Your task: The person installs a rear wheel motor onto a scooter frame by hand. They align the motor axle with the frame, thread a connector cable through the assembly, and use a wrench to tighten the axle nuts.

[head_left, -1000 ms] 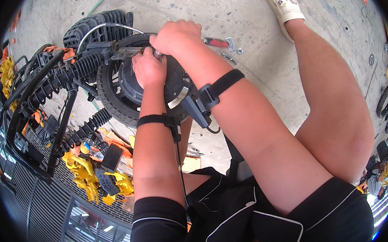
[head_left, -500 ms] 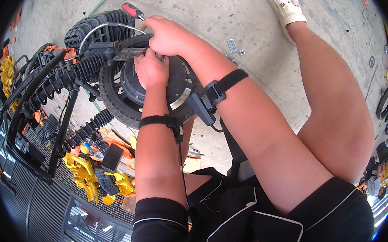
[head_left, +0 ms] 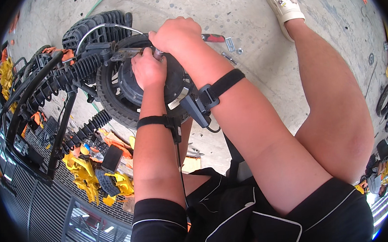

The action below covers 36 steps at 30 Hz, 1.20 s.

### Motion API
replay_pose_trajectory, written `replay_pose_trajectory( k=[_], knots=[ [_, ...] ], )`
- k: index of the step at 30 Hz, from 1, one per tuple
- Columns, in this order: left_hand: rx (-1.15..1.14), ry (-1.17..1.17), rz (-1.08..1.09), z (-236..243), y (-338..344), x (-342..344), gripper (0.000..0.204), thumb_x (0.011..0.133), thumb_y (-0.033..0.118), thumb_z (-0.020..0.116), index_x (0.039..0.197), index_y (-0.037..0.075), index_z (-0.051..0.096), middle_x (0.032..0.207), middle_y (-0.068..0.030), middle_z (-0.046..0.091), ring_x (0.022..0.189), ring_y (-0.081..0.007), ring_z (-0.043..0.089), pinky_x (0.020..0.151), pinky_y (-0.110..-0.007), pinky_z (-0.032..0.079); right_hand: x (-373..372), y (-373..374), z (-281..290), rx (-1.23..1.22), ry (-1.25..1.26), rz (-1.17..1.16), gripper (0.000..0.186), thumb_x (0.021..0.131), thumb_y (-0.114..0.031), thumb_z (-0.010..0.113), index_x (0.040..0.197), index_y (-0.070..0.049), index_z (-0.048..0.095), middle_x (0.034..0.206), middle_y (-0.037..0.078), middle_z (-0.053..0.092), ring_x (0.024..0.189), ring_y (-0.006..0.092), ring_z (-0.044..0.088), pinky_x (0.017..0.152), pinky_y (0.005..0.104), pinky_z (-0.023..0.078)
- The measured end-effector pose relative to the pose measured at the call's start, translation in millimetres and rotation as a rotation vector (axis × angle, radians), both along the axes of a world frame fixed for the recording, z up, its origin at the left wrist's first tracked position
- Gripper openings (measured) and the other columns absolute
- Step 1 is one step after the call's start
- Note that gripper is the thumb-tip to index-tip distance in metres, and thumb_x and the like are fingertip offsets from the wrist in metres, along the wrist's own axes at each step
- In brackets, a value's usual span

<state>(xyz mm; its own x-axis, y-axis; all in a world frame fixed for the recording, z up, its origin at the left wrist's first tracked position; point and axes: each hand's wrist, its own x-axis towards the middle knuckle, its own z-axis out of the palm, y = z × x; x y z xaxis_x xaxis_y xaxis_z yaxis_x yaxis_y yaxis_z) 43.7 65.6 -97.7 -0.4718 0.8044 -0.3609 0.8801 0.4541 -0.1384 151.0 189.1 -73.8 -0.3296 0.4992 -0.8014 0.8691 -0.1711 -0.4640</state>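
A black wheel (head_left: 107,98) with a tyre and a round dark hub (head_left: 175,79) is in front of me, joined to a black frame by a coil-spring shock absorber (head_left: 89,67). My right hand (head_left: 178,34) is closed around a ratchet wrench, whose red and black handle (head_left: 214,38) sticks out to the right of the fist. A metal socket (head_left: 158,54) shows below that fist, at the hub's middle. My left hand (head_left: 149,69) lies over the hub, its fingers curled beside the socket and a metal bracket (head_left: 128,52). What the left fingers grip is hidden.
A loose black tyre (head_left: 93,31) lies behind the wheel. A small metal plate (head_left: 229,44), a nut (head_left: 240,51) and a bolt (head_left: 228,58) rest on the concrete floor. Yellow parts (head_left: 83,173) are piled at left. My leg with a cream clog (head_left: 282,2) extends at right.
The ratchet wrench has swung clockwise: its handle pointed to the far left and now points right. My right hand turned with it. The left hand stays at the hub.
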Motion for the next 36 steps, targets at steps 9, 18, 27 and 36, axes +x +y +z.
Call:
replay_pose_trajectory(
  k=[9,18,27,36],
  knots=[
    [0.031,0.029,0.007,-6.0,-3.9,-3.2,0.03,0.08,0.025,0.073,0.103,0.008,0.067,0.113,-0.0208,0.063,0.115,-0.0384,0.056,0.1,-0.047,0.046,3.4,4.8,8.4,-0.127,0.028,0.047,0.052,0.095,-0.052,0.046,0.107,-0.011,0.076,0.114,0.009,0.072,0.105,0.0244,0.068,0.089,0.0381,0.053],
    [0.031,0.046,0.0,-4.7,-5.2,-1.3,0.033,0.076,0.026,0.078,0.102,0.008,0.067,0.111,-0.0178,0.065,0.114,-0.0363,0.057,0.101,-0.046,0.045,1.5,-1.2,-0.9,-0.042,0.117,0.073,0.034,0.087,-0.036,0.058,0.107,-0.016,0.077,0.108,0.009,0.074,0.105,0.0259,0.069,0.085,0.0365,0.054],
    [0.073,0.032,-0.017,-8.0,-5.2,-3.5,0.035,0.075,0.027,0.08,0.102,0.008,0.067,0.114,-0.0177,0.065,0.115,-0.0365,0.057,0.102,-0.046,0.045,-8.3,-14.7,-28.3,0.062,0.427,-0.101,0.04,0.079,-0.025,0.063,0.117,-0.019,0.073,0.11,0.01,0.072,0.105,0.0307,0.069,0.087,0.0401,0.055],
    [0.059,0.021,-0.059,-7.2,1.9,-0.4,0.038,0.076,0.028,0.077,0.107,0.008,0.067,0.113,-0.0224,0.063,0.112,-0.0404,0.058,0.098,-0.048,0.048,19.3,13.2,1.0,-0.108,0.04,0.006,0.041,0.088,-0.046,0.059,0.107,-0.014,0.077,0.107,0.005,0.075,0.103,0.0236,0.07,0.082,0.0363,0.054]
  ],
)
